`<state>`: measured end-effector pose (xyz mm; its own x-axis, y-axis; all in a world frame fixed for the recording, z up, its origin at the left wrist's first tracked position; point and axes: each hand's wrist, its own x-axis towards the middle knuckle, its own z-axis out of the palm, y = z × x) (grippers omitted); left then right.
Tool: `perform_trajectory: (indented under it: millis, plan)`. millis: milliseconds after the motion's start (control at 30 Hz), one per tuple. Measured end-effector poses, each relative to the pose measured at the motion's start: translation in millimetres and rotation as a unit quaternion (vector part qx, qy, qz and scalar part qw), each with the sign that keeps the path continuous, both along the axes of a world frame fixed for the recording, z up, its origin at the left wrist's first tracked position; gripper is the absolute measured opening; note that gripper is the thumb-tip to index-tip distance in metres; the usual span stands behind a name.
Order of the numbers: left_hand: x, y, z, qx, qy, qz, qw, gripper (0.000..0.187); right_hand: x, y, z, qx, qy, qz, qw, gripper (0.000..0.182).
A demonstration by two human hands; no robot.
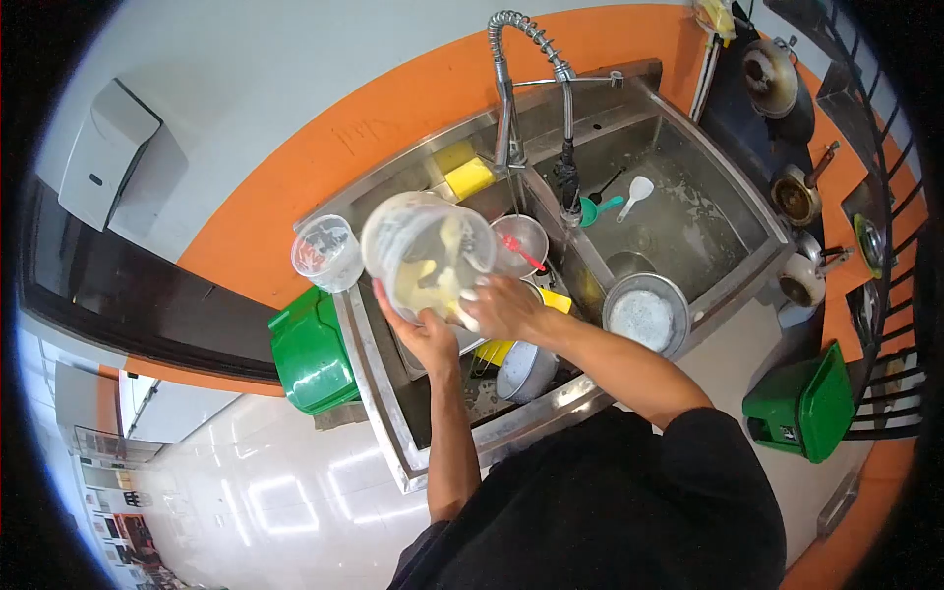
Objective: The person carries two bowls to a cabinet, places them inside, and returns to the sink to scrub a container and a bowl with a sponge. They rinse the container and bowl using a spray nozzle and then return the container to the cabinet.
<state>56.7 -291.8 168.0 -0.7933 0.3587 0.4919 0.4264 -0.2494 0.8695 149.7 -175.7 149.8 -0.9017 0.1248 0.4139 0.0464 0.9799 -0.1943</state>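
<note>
Held over the left basin of the steel sink (pixel 723 177): clear plastic container (pixel 428 256), mouth toward camera, cupped from below by left hand (pixel 421 332), right hand (pixel 501 307) closed on its soapy rim beside a yellow sponge (pixel 556 300).

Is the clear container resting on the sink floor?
No, both hands, left hand and right hand, hold the clear container above the sink.
</note>
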Motion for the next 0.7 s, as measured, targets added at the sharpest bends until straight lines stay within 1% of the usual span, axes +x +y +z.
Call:
perform_trajectory:
  millis: [67,100,133,167,200,233,267,300,333,367,400,433,467,500,533,567,600,633,667,700]
  plan:
    - [-7.0,-0.8,2.4,0.043,-0.045,0.052,0.997,0.085,16.0,-4.0,-19.7,-0.182,0.071,-0.047,0.98,0.021]
    - [-6.8,-1.6,1.7,0.045,-0.047,0.056,0.996,0.085,19.4,-6.9,-23.8,-0.237,0.12,-0.122,0.956,0.025]
    - [-4.7,-2.7,0.3,0.039,-0.04,0.071,0.996,0.081,15.7,-6.6,-27.1,-0.236,0.116,-0.117,0.958,0.025]
    - [-2.3,-3.7,-2.4,0.033,-0.034,0.085,0.995,0.076,8.5,-6.3,-32.3,-0.472,0.15,-0.153,0.855,0.035]
    - [0.5,-6.0,-6.5,0.024,-0.026,0.096,0.995,0.072,7.6,-10.9,-20.1,-0.65,0.111,-0.16,0.735,0.043]
    - [2.1,-7.6,-22.7,0.02,-0.028,0.097,0.995,0.072,6.6,-15.2,-8.3,-0.789,0.09,-0.2,0.574,0.052]
    - [1.7,-8.2,-49.2,0.0,-0.051,0.067,0.996,0.064,2.3,-17.0,-18.0,-0.79,0.091,-0.202,0.572,0.052]
    - [4.7,-8.2,-56.6,-0.017,-0.074,0.035,0.996,0.058,-3.4,-15.6,-31.0,-0.76,0.087,-0.189,0.616,0.053]
    - [5.8,-12.6,-63.0,-0.018,-0.074,0.032,0.997,0.058,-5.8,-13.7,-43.9,-0.727,0.082,-0.175,0.659,0.054]
    - [9.7,-17.6,-57.8,0.019,-0.233,-0.014,0.972,0.058,0.3,-15.6,-33.8,-0.663,0.092,-0.222,0.709,0.051]
    - [14.5,-20.1,-43.9,0.058,-0.385,-0.057,0.919,0.062,-1.1,-12.5,-52.6,-0.661,0.093,-0.224,0.71,0.051]
    - [18.1,-24.2,-29.0,0.07,-0.467,-0.04,0.881,0.064,-4.2,-7.4,-78.6,-0.541,0.127,-0.256,0.791,0.05]
    - [11.3,-33.2,-24.9,0.072,-0.469,-0.037,0.88,0.064,-4.3,-5.4,-96.8,-0.41,0.154,-0.28,0.854,0.049]
    - [-0.2,-47.9,-22.0,0.121,-0.565,-0.125,0.807,0.064,4.2,-6.6,-87.3,-0.422,0.092,-0.282,0.857,0.048]
    - [-7.0,-56.4,-21.4,0.172,-0.644,-0.211,0.715,0.063,10.5,-5.1,-93.2,-0.422,0.088,-0.277,0.859,0.048]
    - [-9.8,-56.0,-30.5,0.102,-0.542,-0.178,0.815,0.058,16.9,-2.1,-104.8,-0.392,0.103,-0.208,0.89,0.044]
    - [-21.8,-61.6,-53.5,0.107,-0.543,-0.173,0.815,0.058,20.2,-4.5,-96.6,-0.334,0.173,-0.147,0.915,0.045]
    - [-40.3,-74.6,-86.6,0.095,-0.532,-0.165,0.825,0.053,23.5,-6.9,-87.6,-0.267,0.238,-0.087,0.93,0.046]
    - [-46.4,-81.9,-100.9,0.096,-0.514,-0.173,0.835,0.048,28.4,-9.8,-73.7,-0.267,0.235,-0.084,0.931,0.046]
    - [-52.3,-88.8,-114.1,0.098,-0.495,-0.181,0.844,0.044,33.0,-8.5,-63.4,-0.281,0.186,-0.053,0.94,0.049]
